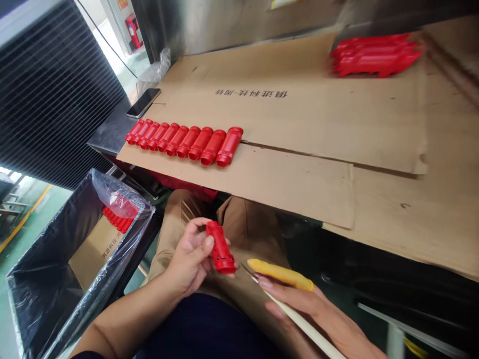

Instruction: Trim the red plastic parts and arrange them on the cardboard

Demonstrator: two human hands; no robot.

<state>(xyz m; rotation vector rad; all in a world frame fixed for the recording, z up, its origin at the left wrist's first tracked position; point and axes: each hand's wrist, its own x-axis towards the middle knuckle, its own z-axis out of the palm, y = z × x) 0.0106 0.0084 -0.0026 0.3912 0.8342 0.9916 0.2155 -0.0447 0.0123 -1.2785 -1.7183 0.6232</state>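
Above my lap, my left hand [192, 257] is closed around a red plastic tube [220, 248], thumb on its side, one end tilted towards me. My right hand [295, 299] grips a slim pointed knife [290, 313] with a long cream handle. A yellow finger cot [280, 274] covers one finger of that hand. The blade tip is just to the right of the red tube, apart from it. On the bench ahead, a row of similar red tubes [189, 142] lies side by side along the left part of the cardboard.
Cardboard sheets [299, 124] cover the bench. A blurred stack of red parts [376, 56] is at the back right, and a phone [144, 102] at the left edge. Down on the left stands a plastic-lined bin [33, 284] holding cardboard and more red tubes [117, 219].
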